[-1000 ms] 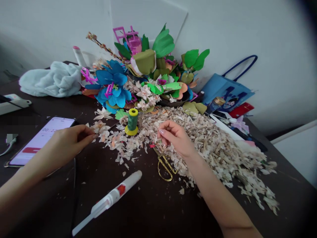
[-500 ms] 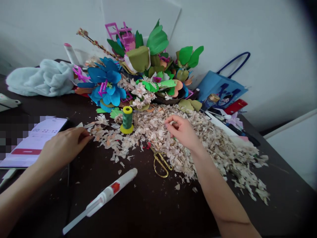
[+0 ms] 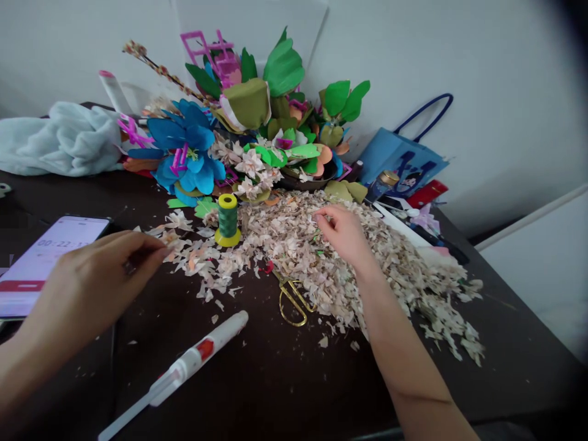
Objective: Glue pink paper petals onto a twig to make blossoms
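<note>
A broad heap of small pale petal-like scraps (image 3: 285,233) covers the middle and right of the dark table. My right hand (image 3: 344,236) is over the heap, its thumb and forefinger drawn together at the tips; anything between them is too small to name. At the heap's left edge, near some larger pale paper flowers (image 3: 177,220), my left hand (image 3: 98,282) has thumb and fingertips pinched. What it pinches, if anything, cannot be made out. Between the hands stands a green thread spool (image 3: 227,220) with yellow ends. Gold-handled scissors (image 3: 294,300) lie partly under the scraps.
A white tube with a long thin nozzle (image 3: 202,352) lies in front. Left is a lit phone (image 3: 64,236), with a pale blue cloth (image 3: 64,141) behind it. Colourful craft flowers (image 3: 188,147) stand at the back, a blue bag (image 3: 395,156) at the right by the wall.
The view has swung slightly right. My left hand has drawn a little nearer to me, fingers still pinched. Over the heap, my right hand has shifted slightly to the right.
</note>
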A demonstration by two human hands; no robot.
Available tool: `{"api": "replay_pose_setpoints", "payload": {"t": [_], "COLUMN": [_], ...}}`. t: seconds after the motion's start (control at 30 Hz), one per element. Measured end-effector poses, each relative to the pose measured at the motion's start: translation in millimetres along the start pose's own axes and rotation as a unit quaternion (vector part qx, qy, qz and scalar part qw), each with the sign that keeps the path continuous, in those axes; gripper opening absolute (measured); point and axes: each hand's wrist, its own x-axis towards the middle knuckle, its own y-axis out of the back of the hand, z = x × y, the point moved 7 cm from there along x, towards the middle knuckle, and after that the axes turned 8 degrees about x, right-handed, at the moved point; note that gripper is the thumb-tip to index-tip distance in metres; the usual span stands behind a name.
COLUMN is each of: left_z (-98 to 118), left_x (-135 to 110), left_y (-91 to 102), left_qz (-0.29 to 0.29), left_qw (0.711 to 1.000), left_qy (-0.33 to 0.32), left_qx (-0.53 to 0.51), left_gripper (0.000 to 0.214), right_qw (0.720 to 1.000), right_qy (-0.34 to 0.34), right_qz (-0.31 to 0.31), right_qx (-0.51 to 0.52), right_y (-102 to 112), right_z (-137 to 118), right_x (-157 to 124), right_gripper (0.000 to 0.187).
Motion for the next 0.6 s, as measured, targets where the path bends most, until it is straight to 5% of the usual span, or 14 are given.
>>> {"api": "replay_pose_setpoints", "payload": {"t": [0.17,0.27,0.47,0.6], "left_z": [28.7,25.4,12.4,8.9], "left_x": [20.6,24.0,10.7,3.9], "left_y": [-14.3,-23.7,-31.9,-35.2], "left_qz": [-0.057,-0.064,-0.028,-0.016], "left_qw": [0.995,0.994,0.993,0.993], "left_qy": [-0.036,-0.022,0.000,-0.004], "left_qx": [-0.073,-0.090,-0.115,-0.118], "left_gripper": [0.036,0.036,0.031,0.028], "right_qw": [0.998,0.997,0.997,0.993], "right_qy": [0.003,0.003,-0.014,-0.002], "right_qz": [0.008,0.041,0.007,0.003], "right_qx": [-0.069,-0.065,-0.071,-0.115], "right_y": [6.7,12.9,12.4,14.7], "right_z": [5.1,10.8,22.8,25.1], "right_x": [-0.2,-0.7,-0.4,1.0], "right_gripper": [0.021,0.007,0.036,0.021]}}
